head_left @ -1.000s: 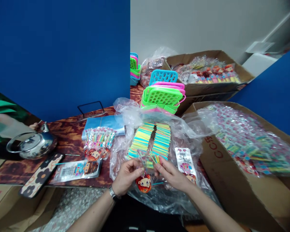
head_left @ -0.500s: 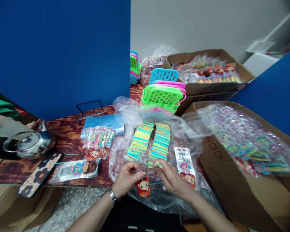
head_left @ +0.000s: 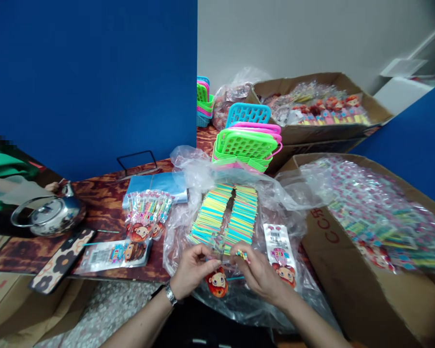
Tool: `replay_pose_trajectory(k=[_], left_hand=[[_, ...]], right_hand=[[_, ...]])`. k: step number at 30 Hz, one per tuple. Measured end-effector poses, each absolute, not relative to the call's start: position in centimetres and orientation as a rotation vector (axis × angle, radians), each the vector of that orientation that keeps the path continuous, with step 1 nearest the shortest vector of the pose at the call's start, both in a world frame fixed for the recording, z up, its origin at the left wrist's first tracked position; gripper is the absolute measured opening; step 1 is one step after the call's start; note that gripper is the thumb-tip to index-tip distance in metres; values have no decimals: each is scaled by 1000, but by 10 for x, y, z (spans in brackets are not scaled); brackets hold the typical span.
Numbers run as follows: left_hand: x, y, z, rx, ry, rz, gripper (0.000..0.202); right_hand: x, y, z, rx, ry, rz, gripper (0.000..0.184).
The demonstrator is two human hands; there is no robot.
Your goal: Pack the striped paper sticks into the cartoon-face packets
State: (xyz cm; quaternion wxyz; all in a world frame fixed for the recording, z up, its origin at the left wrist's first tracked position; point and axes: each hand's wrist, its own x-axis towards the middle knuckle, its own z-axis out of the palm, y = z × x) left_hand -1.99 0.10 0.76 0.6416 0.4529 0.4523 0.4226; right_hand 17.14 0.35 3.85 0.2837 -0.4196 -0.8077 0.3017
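My left hand (head_left: 193, 271) pinches a small printed pouch (head_left: 217, 283) with a red-haired cartoon head at its lower end and a clear upper part. A bundle of thin coloured sticks (head_left: 243, 255) is gripped in my right hand (head_left: 260, 274), the ends showing at the fist. The right fingertips are close to the pouch's clear part; whether they touch it I cannot tell. Just beyond both hands, yellow, blue and pink sticks (head_left: 241, 217) lie in two rows on an opened clear plastic bag (head_left: 177, 237). Right of them rests a flat printed pouch (head_left: 277, 246).
Filled pouches (head_left: 147, 215) and a pouch stack (head_left: 130, 252) lie left, near a flowered phone case (head_left: 62, 261) and metal kettle (head_left: 54, 215). Coloured baskets (head_left: 246, 145) stand behind. Cardboard boxes (head_left: 326, 241) of packets occupy the right. Another person's hand (head_left: 51, 187) is far left.
The view has shifted slightly. Both hands keep their holds on the pouch and the sticks, with the pouch turned a little and the right fist slightly rotated.
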Motion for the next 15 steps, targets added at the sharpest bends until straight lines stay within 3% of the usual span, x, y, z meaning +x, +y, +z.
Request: replay_pose_trajectory(k=[15], left_hand=[[-7, 11, 11, 983, 999, 953, 21]], right_hand=[[183, 10, 35, -1114, -2106, 796, 14]])
